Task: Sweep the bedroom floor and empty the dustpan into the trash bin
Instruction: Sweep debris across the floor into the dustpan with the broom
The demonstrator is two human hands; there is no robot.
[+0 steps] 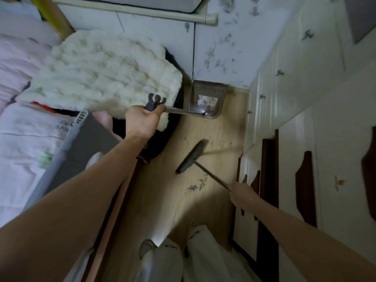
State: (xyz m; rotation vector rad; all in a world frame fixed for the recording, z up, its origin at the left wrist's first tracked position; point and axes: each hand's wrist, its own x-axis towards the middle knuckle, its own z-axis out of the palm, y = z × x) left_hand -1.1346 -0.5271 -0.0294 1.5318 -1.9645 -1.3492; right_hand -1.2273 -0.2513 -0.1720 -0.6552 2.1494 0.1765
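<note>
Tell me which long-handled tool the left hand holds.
The dustpan: the left hand grips its clip-topped handle; the broom, unlike it, is in the right hand.

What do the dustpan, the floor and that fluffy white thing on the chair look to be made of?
The dustpan looks like smooth grey-brown plastic, slightly see-through, with a light glint near its handle joint. The floor seems to be pale wood or wood-look laminate: faint grain, dull sheen. The fluffy white cover looks like long-pile fleece or sheepskin, tufted and matte; real or synthetic, I cannot tell.
</note>
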